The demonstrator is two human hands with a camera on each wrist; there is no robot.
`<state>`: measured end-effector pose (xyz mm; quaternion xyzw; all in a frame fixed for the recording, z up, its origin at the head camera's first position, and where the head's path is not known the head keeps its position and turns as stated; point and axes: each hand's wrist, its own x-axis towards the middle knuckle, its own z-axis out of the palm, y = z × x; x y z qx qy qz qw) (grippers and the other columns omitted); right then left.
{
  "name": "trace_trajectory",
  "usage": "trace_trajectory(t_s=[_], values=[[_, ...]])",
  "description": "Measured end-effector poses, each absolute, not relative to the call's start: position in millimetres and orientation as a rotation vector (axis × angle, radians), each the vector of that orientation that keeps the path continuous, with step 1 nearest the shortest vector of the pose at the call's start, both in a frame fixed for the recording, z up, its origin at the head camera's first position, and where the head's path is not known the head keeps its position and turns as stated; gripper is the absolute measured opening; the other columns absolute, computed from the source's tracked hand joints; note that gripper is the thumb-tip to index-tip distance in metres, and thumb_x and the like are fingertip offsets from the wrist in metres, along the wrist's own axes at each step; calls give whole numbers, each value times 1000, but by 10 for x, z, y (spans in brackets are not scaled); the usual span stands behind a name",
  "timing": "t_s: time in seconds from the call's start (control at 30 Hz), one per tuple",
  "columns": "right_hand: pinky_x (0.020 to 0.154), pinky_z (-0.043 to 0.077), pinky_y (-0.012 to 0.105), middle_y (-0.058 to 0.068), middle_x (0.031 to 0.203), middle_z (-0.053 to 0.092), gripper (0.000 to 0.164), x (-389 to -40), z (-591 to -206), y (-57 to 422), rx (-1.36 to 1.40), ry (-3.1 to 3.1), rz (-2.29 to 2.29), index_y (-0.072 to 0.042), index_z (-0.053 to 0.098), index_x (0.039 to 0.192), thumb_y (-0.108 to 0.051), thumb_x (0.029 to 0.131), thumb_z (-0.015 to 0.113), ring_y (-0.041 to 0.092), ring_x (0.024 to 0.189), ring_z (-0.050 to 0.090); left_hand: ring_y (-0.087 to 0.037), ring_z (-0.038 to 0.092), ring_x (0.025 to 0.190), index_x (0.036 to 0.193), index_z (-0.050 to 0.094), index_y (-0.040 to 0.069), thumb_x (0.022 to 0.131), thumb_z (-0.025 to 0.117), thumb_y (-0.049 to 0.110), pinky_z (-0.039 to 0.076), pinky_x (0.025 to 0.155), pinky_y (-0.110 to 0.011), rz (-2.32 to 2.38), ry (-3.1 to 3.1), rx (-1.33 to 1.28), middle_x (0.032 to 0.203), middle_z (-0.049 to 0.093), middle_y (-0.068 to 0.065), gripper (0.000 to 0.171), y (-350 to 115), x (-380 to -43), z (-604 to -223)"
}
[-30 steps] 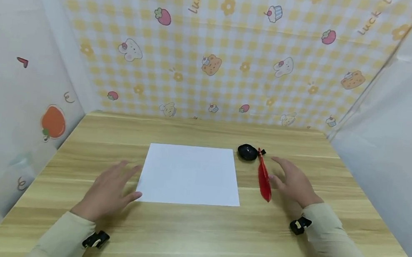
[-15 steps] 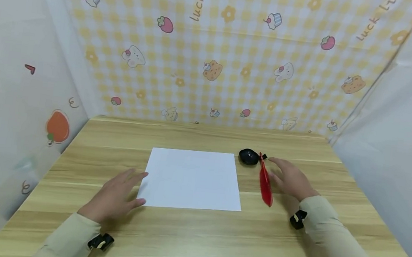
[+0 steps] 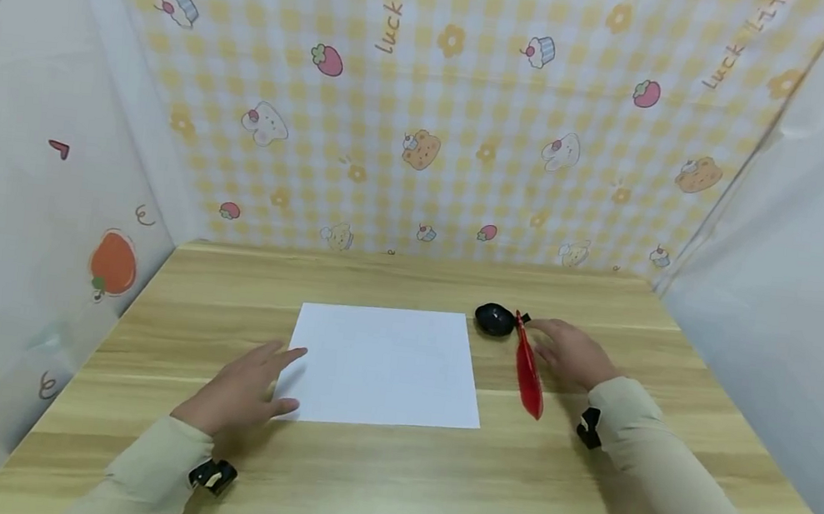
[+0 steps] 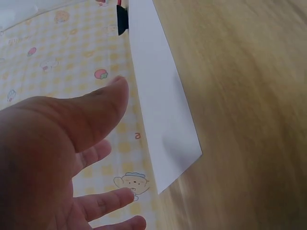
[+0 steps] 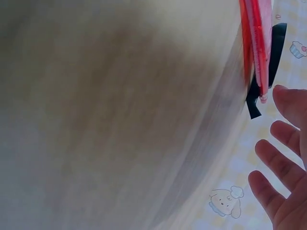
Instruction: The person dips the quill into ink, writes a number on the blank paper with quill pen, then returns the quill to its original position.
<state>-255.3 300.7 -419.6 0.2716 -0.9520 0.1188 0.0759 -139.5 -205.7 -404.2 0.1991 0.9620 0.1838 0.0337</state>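
Observation:
A sheet of white paper (image 3: 385,367) lies flat on the table. My left hand (image 3: 240,390) hovers at its left edge, thumb and fingers spread, holding nothing; in the left wrist view there is a gap between the thumb and the paper (image 4: 163,105). Right of the sheet sits a small black dish (image 3: 494,320) with a short handle. A red feather pen (image 3: 530,378) leans with its narrow end on that handle. Beside the pen is my right hand (image 3: 573,356), fingers loosely extended. The right wrist view shows the fingertips close to the pen (image 5: 259,48), apparently apart from it.
The wooden table (image 3: 358,486) runs back to a yellow checked cloth (image 3: 442,109). White sheeting stands at the left (image 3: 20,40) and at the right (image 3: 810,274). Each wrist wears a black strapped device.
My right hand has moved left and slightly closer to the pen's upper end. My left hand has shifted right, over the paper's left edge. The head view has tilted slightly.

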Motion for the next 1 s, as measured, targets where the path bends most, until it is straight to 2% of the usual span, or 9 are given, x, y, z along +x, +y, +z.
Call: trace_trajectory(t_s=[0.2,0.53,0.8,1.0], values=[[82,52,50,18,112,67,35,-2634,-4158,3004,873,-2793,271,-6,64,122,-7,88,70,36,100,65,-48,33,132,144,44,7,86,74,33,31,100,-63,533,2952,638,145,36,-31,70,-2023,-1488,-4000],[80,53,47,17,109,68,34,-2768,-4115,2989,912,-2805,241,-5,65,120,-1,87,70,35,98,65,-50,32,132,144,43,5,83,78,31,31,101,-64,470,2937,665,145,34,-33,76,-2019,-1653,-3927],[75,56,42,13,104,70,40,-2721,-4210,2933,980,-2808,255,-5,67,117,6,79,75,31,93,67,-53,31,131,144,43,3,82,78,31,30,101,-65,481,2885,676,146,30,-35,77,-2040,-1600,-3975],[73,56,42,13,104,70,41,-2743,-4198,2919,975,-2784,216,-8,68,116,8,79,74,31,91,68,-51,29,133,144,44,4,81,78,31,28,103,-64,495,2870,664,147,30,-34,76,-2059,-1644,-3993]])
